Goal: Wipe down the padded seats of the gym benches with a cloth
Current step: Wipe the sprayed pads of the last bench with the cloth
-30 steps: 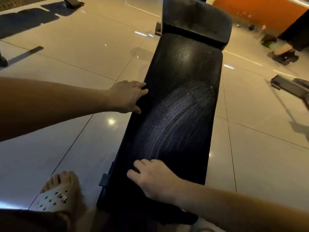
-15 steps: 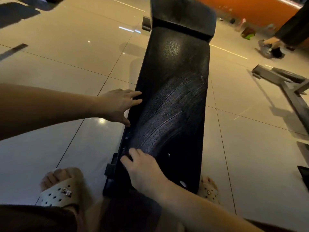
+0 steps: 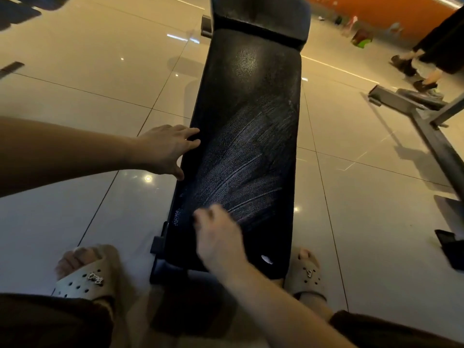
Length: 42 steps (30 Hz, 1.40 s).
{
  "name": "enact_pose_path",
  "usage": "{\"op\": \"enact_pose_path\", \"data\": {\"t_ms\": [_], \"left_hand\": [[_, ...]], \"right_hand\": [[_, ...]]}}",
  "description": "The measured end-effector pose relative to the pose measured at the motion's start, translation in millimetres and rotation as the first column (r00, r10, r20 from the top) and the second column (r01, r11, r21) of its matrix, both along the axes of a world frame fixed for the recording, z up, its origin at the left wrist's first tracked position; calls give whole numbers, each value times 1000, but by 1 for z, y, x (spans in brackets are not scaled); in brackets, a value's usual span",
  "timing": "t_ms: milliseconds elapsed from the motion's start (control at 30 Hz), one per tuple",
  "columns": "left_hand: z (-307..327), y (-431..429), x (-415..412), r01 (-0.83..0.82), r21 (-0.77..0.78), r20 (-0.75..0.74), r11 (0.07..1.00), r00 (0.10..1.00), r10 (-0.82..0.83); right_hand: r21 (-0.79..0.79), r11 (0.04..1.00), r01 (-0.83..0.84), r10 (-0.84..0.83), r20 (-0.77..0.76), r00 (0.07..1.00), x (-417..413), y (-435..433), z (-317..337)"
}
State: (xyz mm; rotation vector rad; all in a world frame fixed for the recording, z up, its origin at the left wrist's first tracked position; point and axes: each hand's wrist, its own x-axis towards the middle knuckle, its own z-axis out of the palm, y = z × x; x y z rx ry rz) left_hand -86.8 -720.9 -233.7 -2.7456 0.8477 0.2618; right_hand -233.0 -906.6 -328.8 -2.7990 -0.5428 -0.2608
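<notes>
Leaning over the black bench pad [image 3: 253, 101], both hands on it
left hand [image 3: 165, 146] lies flat, fingers straight, on the pad's left edge; right hand [image 3: 218, 237] sits at the near end, too blurry to tell if it's gripping anything; pale streaks [image 3: 241, 172] fan across the middle

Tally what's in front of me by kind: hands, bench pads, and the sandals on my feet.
Hands: 2 (left hand, right hand)
Bench pads: 2 (long pad, short far pad)
Sandals: 2 (left sandal, right sandal)
Total: 6
</notes>
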Motion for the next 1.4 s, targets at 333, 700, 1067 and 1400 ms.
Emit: {"op": "enact_pose_path", "data": {"t_ms": [333,700,1067,1400], "left_hand": [[-2,0,-3,8,-15,18,1000,1000,-7],[-3,-1,-6,-10,2,12,1000,1000,10],[-2,-5,-5,-12,26,10,1000,1000,11],[-3,-4,-5,-28,18,2,999,1000,28]], "right_hand": [[23,914,406,-406,108,908,49,-127,25],[-32,971,-239,237,-50,970,-18,-11,1],[127,920,371,-379,48,924,39,-79,14],[-78,996,36,-28,100,995,31,-117,23]]}}
